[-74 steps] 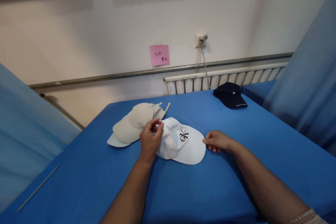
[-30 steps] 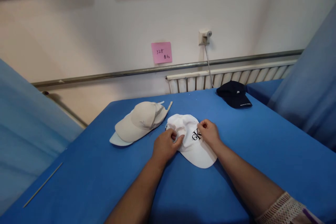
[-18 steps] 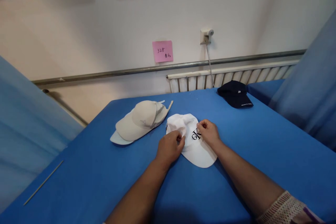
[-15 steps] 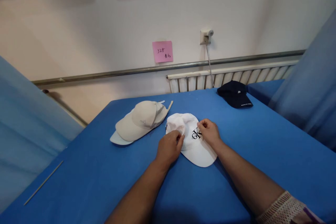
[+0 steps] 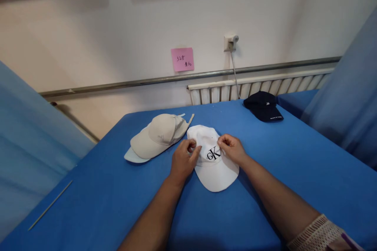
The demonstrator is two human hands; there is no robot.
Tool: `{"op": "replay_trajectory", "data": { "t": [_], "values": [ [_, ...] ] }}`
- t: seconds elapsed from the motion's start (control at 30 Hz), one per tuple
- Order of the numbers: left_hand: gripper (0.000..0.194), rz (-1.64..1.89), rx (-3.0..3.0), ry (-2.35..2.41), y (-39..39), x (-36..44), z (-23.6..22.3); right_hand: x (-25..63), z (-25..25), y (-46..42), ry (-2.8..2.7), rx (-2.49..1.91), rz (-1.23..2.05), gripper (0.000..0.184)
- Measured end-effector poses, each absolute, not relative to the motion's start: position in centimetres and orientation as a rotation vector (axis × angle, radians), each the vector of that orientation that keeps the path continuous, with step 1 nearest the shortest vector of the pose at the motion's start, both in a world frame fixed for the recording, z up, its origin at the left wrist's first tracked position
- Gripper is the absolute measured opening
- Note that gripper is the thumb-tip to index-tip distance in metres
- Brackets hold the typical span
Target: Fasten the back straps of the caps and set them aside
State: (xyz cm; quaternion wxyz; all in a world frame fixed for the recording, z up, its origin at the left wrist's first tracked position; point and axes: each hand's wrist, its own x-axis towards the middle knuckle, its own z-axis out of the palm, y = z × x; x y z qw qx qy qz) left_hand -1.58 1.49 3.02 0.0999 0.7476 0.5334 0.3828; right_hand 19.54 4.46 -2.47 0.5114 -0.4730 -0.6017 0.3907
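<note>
While a thin, pale, straight rod (image 5: 50,205) lies near the left edge of the blue cloth-covered table (image 5: 103,200), I find a beige fabric baseball cap (image 5: 153,135) further in, resting over a pale blue cap (image 5: 135,156); I judge that nesting done. Of the lower cap I make out little beyond its brim and what looks like a strap end.

Next comes the left hand (image 5: 183,161), curled at the crown of a white fabric cap with black printed letters (image 5: 209,164), thumb and forefinger slightly parted; I cannot tell whether any cloth is caught between them. The white cap lies mid-table, brim towards the near edge, just beside the beige one. Its rear closure is hidden from me. I'd call its handling unfinished: both hands are at it, and the crown sits slack.

On its right side, the right hand (image 5: 232,148) has thumb against forefinger, pinching, as I read it, a bit of the crown.

At the far right corner, a black fabric cap (image 5: 263,106) lies well apart, untouched by either hand; its brim lettering is too small for me to read.
</note>
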Motion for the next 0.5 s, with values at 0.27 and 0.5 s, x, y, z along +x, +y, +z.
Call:
{"op": "replay_trajectory", "data": {
  "t": [0.27,0.5],
  "values": [
    [0.021,1.111,2.208,1.575,1.49,-1.03,2.52,18.91,-2.17,3.99,-1.424,-1.316,0.727,0.029],
    [0.021,1.108,2.224,1.543,1.45,-0.94,2.34,18.75,-2.0,4.38,-1.599,-1.257,0.461,0.013]
  ]
}}
